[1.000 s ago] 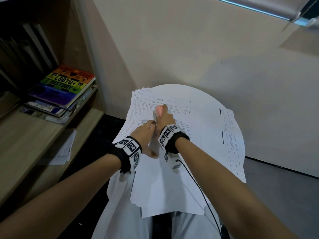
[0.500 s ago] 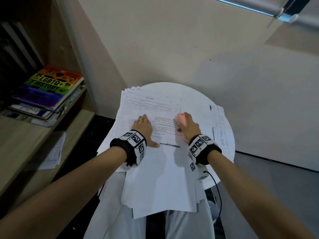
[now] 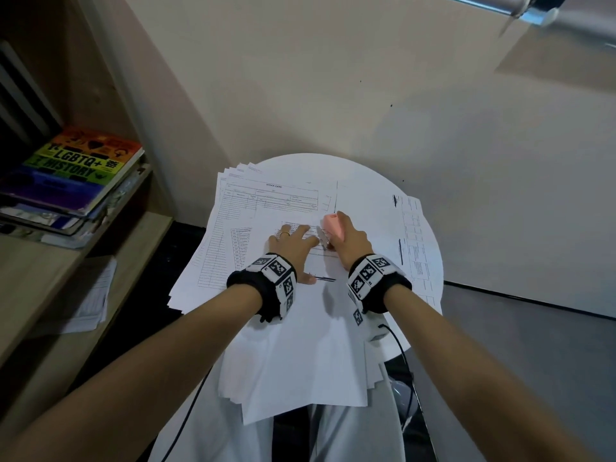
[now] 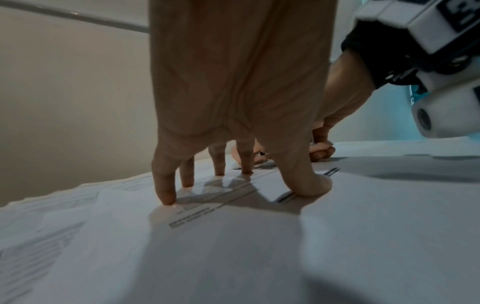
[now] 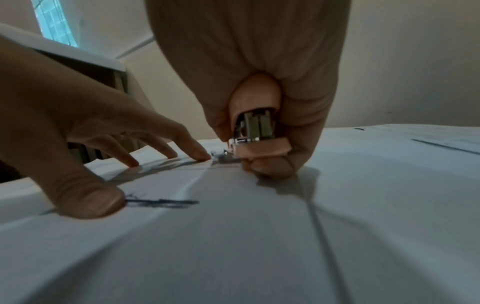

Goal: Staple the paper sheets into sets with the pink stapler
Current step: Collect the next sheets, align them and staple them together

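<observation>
A loose pile of white printed paper sheets (image 3: 286, 355) covers the small round white table (image 3: 373, 181). My left hand (image 3: 293, 248) lies spread on the top sheet, fingertips (image 4: 166, 197) and thumb pressing the paper down. Right beside it my right hand (image 3: 350, 238) grips the pink stapler (image 3: 333, 225), whose metal mouth (image 5: 255, 131) points down at the sheet's edge (image 5: 207, 164) close to my left index finger. In the right wrist view the pink stapler (image 5: 259, 123) sits wrapped by fingers and thumb. Whether paper lies inside the stapler's mouth I cannot tell.
A wooden shelf (image 3: 50, 261) on the left holds a stack of books, a rainbow-covered one (image 3: 76, 168) on top, with loose papers (image 3: 90, 295) lower down. A beige wall (image 3: 333, 78) stands behind the table. More sheets (image 3: 413, 235) hang over the table's right rim. A black cable (image 3: 403, 355) runs down on the right.
My right hand with the stapler swung out to the right, then came back in against my left hand. My left hand spread flat on the top sheet.
</observation>
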